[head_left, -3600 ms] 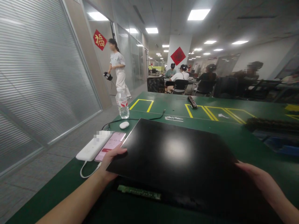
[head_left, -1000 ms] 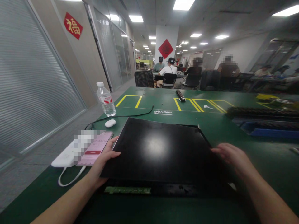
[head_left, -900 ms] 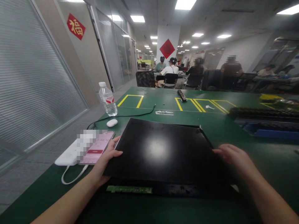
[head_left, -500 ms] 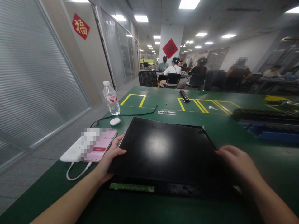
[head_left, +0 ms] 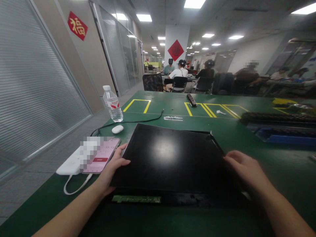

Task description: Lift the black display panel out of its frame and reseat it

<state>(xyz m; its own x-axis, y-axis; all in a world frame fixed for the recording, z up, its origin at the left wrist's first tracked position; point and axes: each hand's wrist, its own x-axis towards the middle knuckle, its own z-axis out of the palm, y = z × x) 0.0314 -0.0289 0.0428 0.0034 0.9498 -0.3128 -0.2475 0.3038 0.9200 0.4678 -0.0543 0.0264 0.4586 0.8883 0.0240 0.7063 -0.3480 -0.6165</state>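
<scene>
A flat, glossy black screen panel lies tilted over a dark frame, with light reflected in its middle. My left hand grips the panel's left edge, thumb on top and the other fingers mostly hidden behind it. At the right side, my right hand is closed in a pinch on the edge; whether it holds the panel, the frame or both is hard to tell. A strip of green circuit board shows below the panel's near edge. The frame's far right corner sticks out behind the panel.
Left of the panel are a phone, a white power bank with a cable, a white earbud case and a water bottle. A black cable crosses behind. Blue trays with dark parts stand right. People sit farther back.
The whole view has shifted slightly, so things appear a little farther left. Both hands keep their places at the panel's sides.
</scene>
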